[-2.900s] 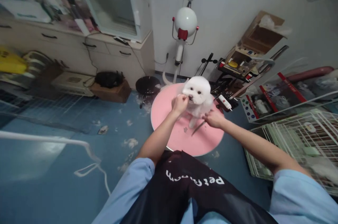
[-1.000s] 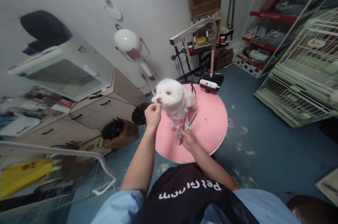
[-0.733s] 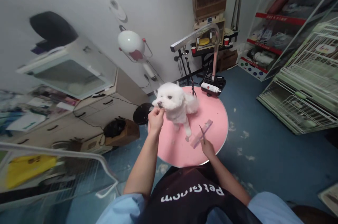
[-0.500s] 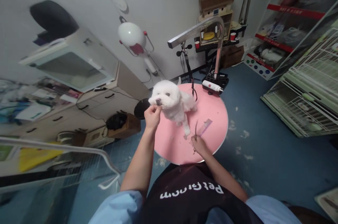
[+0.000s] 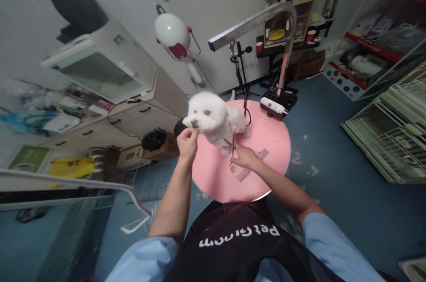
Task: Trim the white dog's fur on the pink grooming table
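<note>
Left hand (image 5: 187,144) pinches the white dog (image 5: 208,114) by its chin; right hand (image 5: 246,157), now freed of the comb (image 5: 244,175) at five o'clock, grips scissors (image 5: 233,145) alone.

Pet-grooming shop, PetGroom apron (image 5: 233,255), dog (image 5: 210,115) on pink table (image 5: 214,180), wire cages (image 5: 399,129)

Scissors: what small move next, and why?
Probably ease the scissors shut, gently: the right hand holds them with blades spread beside the dog, and the left hand is at its chin. Whether blades touch fur is unclear.
</note>
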Demonstrator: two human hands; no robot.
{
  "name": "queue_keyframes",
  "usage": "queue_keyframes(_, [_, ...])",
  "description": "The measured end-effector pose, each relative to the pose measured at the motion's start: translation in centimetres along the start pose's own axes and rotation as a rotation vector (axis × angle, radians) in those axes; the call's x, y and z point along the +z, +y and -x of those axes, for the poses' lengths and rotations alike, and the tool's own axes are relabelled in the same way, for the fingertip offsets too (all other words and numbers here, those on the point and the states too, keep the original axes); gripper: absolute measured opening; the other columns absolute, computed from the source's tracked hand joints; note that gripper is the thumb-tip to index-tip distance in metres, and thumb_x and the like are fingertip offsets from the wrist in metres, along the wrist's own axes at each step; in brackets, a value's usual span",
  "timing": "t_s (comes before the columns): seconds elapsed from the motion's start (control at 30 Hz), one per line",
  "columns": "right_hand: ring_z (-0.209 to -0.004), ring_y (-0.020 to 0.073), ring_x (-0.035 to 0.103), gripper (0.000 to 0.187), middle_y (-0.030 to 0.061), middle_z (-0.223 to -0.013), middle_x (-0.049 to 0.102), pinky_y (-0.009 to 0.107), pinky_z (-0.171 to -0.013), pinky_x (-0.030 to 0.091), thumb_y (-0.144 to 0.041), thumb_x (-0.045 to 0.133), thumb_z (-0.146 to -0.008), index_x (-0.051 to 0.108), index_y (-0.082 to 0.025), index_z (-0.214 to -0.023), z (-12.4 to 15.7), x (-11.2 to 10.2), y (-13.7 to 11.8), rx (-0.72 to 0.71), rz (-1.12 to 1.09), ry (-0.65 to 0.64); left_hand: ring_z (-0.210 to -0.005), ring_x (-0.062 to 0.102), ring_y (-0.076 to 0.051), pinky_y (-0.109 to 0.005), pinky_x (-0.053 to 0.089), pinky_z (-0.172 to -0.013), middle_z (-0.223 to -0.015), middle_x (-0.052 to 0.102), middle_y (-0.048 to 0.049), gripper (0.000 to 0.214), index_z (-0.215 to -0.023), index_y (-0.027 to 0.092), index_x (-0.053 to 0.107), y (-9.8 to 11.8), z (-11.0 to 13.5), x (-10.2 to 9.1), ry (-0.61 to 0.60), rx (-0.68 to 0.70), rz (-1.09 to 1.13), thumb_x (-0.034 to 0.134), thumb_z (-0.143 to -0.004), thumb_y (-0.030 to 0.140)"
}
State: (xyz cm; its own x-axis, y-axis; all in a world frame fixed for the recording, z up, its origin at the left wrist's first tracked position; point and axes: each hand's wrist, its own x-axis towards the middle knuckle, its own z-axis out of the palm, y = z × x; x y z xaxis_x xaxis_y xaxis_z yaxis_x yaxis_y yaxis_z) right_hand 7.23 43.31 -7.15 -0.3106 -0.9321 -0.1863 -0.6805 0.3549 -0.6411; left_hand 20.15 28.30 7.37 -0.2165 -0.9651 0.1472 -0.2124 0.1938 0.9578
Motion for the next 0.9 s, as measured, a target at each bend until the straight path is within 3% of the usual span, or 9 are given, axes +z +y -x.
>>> queue_keyframes(0.07, [-0.115,0.0295,0.070,0.033,0.0195,-0.124,0.071,0.036,-0.092,0.052,-0.018,0.058,-0.094,0.056,-0.013,-0.127,-0.8,-1.5,0.1,0.039,0.138,-0.024,-0.057,0.039,-0.009,-0.021,0.036,-0.061,-0.054,0.047,0.0047,0.022,-0.054,0.018,0.051,-0.1,0.0,0.1,0.014,0.007,0.006,0.064,-0.071,0.021])
queue_keyframes(0.2, [-0.113,0.0286,0.071,0.032,0.0194,-0.121,0.072,0.035,-0.091,0.052,-0.007,0.048,-0.095,0.054,-0.012,-0.126,-1.5,-2.6,0.0,0.056,0.175,-0.071,-0.055,0.038,-0.008,-0.021,0.035,-0.059,-0.052,0.047,0.0050,0.022,-0.053,0.017,0.052,-0.6,-0.3,0.1,0.026,0.036,0.048,0.067,-0.069,0.024])
queue_keyframes(0.3, [-0.118,0.0307,0.069,0.031,0.0207,-0.126,0.069,0.036,-0.093,0.052,-0.017,0.055,-0.096,0.054,-0.011,-0.126,-1.5,-2.8,-0.4,0.041,0.187,-0.081,-0.055,0.039,-0.008,-0.021,0.034,-0.058,-0.053,0.048,0.0047,0.022,-0.054,0.017,0.053,-1.3,-0.6,0.1,0.028,0.069,0.080,0.069,-0.067,0.026])
queue_keyframes(0.47, [-0.112,0.0296,0.072,0.034,0.0206,-0.121,0.071,0.035,-0.089,0.053,-0.007,0.047,-0.095,0.052,-0.011,-0.129,-1.2,-3.3,-0.9,0.081,0.194,-0.111,-0.054,0.038,-0.008,-0.021,0.032,-0.056,-0.053,0.048,0.0051,0.024,-0.054,0.017,0.053,-2.2,-1.0,-0.1,0.038,0.082,0.108,0.071,-0.065,0.029])
queue_keyframes(0.6, [-0.118,0.0321,0.069,0.035,0.0230,-0.128,0.068,0.037,-0.094,0.052,-0.017,0.053,-0.096,0.053,-0.009,-0.130,-0.8,-3.7,-1.3,0.068,0.190,-0.088,-0.053,0.036,-0.007,-0.021,0.032,-0.056,-0.052,0.046,0.0059,0.021,-0.054,0.018,0.052,-2.4,-1.0,-0.2,0.064,0.030,0.074,0.069,-0.062,0.028])
queue_keyframes(0.77, [-0.112,0.0297,0.072,0.039,0.0213,-0.123,0.071,0.035,-0.088,0.052,-0.003,0.041,-0.095,0.052,-0.010,-0.132,0.3,-3.2,-1.1,0.095,0.174,-0.100,-0.054,0.035,-0.007,-0.020,0.030,-0.055,-0.052,0.045,0.0058,0.023,-0.054,0.017,0.051,-2.4,-0.4,-0.4,0.070,0.004,0.060,0.070,-0.061,0.027])
queue_keyframes(0.9, [-0.109,0.0298,0.073,0.036,0.0187,-0.119,0.072,0.036,-0.085,0.052,-0.004,0.039,-0.096,0.054,-0.012,-0.127,1.4,-2.6,-1.0,0.116,0.141,-0.121,-0.054,0.033,-0.007,-0.020,0.029,-0.054,-0.052,0.044,0.0056,0.024,-0.052,0.017,0.050,-1.9,0.4,-0.2,0.062,-0.016,0.065,0.071,-0.061,0.027])
